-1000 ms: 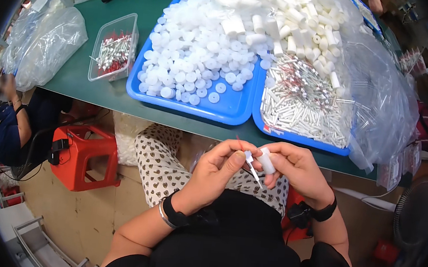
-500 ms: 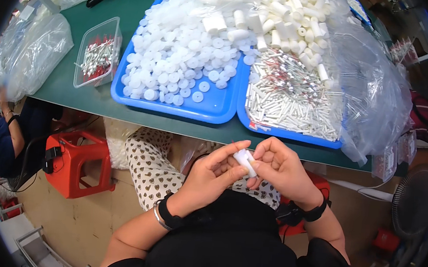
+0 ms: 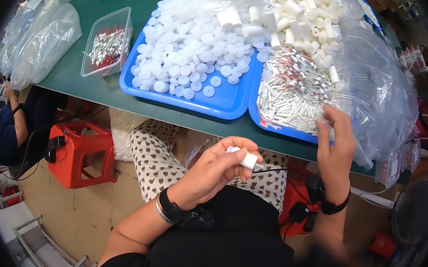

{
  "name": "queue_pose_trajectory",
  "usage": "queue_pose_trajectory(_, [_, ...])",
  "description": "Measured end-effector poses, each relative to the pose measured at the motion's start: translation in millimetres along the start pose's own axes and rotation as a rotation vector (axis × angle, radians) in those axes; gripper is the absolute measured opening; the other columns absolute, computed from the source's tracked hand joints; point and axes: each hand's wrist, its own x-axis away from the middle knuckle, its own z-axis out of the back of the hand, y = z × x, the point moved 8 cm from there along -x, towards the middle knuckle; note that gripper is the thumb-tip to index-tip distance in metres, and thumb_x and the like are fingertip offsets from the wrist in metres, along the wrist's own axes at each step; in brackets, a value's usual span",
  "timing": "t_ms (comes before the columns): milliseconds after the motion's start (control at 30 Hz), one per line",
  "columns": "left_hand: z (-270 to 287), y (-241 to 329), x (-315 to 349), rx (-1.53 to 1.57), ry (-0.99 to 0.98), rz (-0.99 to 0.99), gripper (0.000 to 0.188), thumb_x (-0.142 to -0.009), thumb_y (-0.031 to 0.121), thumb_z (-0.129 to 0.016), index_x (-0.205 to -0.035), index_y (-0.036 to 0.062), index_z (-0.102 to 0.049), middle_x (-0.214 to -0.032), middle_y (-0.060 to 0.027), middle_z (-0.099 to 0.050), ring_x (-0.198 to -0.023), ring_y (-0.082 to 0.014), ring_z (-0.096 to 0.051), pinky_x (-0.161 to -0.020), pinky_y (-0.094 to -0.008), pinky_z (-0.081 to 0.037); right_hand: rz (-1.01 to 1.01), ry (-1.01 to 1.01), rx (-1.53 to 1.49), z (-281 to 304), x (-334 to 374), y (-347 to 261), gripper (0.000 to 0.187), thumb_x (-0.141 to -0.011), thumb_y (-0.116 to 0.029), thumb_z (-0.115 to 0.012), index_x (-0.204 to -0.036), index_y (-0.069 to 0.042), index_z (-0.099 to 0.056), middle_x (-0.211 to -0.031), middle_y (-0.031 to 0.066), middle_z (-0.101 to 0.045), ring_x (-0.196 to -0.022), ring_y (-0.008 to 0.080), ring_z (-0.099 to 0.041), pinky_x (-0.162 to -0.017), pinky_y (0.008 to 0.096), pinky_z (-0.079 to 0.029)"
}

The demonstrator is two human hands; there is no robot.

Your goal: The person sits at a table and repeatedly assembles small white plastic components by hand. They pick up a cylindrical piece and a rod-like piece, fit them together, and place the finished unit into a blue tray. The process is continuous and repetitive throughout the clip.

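Observation:
My left hand [image 3: 212,165] is closed around a short white cylinder [image 3: 248,160], held in front of my lap just off the table's near edge. A small pale tip shows at the cylinder's right end. My right hand [image 3: 335,145] is over the near right corner of the right blue tray [image 3: 282,130], thumb and forefinger apart, with nothing visible between them. Close to those fingertips lies a heap of thin white sticks [image 3: 291,102], some with red and silvery wire-like parts. Whether the fingertips touch the sticks I cannot tell.
Translucent white discs [image 3: 191,49] fill the left blue tray [image 3: 216,108]. Off-white foam-like cylinders [image 3: 307,24] are heaped behind the sticks. A clear plastic box [image 3: 107,41] holds red and white sticks. Clear bags [image 3: 388,93] drape at right. A red stool [image 3: 83,157] and a fan [image 3: 416,202] flank me.
My right hand has let go of the white cylinder and moved right and forward to the right tray. My left hand keeps the cylinder. The whole view has shifted slightly.

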Motion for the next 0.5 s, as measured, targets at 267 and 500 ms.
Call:
queue_pose_trajectory(267, [5.9,11.0,-3.1,-0.047,0.104,-0.200,0.024,-0.104,0.021,-0.050,-0.115,0.0010,-0.055,-0.101,-0.0055,-0.060,-0.085,-0.0093,-0.058,-0.079,-0.0251,-0.049,0.097,-0.378,-0.527,-46.5,35.9,-67.1,0.030,-0.083,0.000,-0.070,-0.111,0.003,-0.059,-0.098,0.0165,-0.064,-0.086,0.0318,-0.064,-0.073,0.0383,-0.053])
queue_pose_trajectory(500, [9.1,17.9,7.2,-0.417,0.212,-0.466,0.017,-0.103,0.012,-0.049,-0.116,0.0020,-0.053,-0.114,-0.0073,-0.053,-0.089,-0.0092,-0.056,-0.083,-0.0261,-0.048,0.121,-0.338,-0.482,-61.0,40.1,-73.0,0.028,-0.084,0.000,-0.070,-0.110,0.002,-0.059,-0.093,0.0154,-0.065,-0.074,0.0286,-0.065,-0.064,0.0358,-0.052])
